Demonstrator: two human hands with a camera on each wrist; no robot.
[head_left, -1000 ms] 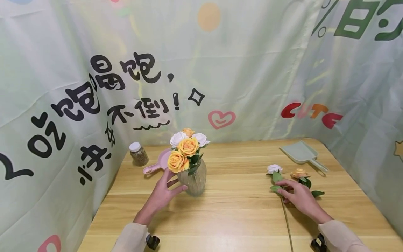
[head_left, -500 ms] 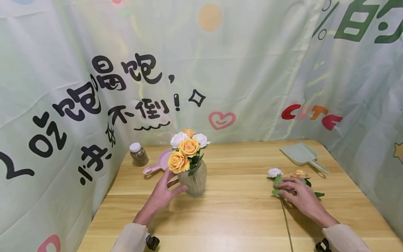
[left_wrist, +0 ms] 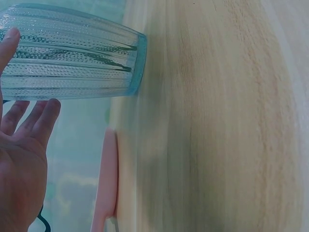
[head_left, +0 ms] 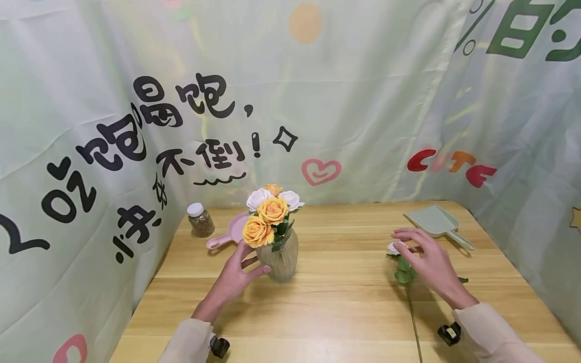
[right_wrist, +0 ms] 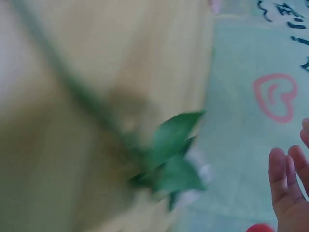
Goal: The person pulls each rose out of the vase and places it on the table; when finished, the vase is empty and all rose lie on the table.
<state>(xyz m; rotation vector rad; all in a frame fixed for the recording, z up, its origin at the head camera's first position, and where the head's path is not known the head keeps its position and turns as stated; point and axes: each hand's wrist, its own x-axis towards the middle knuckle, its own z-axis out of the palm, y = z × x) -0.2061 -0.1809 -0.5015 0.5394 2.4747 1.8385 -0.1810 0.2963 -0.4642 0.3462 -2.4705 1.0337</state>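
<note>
Since the right hand [head_left: 430,266] has lifted away, the white rose [head_left: 403,275] lies unheld on the desk [head_left: 336,307], beneath those parted fingers, at three o'clock from the ribbed glass vase [head_left: 282,264]; the left hand [head_left: 239,271], fingers wide, flanks the vase at nine o'clock.

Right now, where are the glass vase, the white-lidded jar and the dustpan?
Glass vase [head_left: 283,258], head view: its ribbed side.
Jar [head_left: 201,223], head view: body below the lid.
Dustpan [head_left: 433,220], head view: its flat scoop.
</note>
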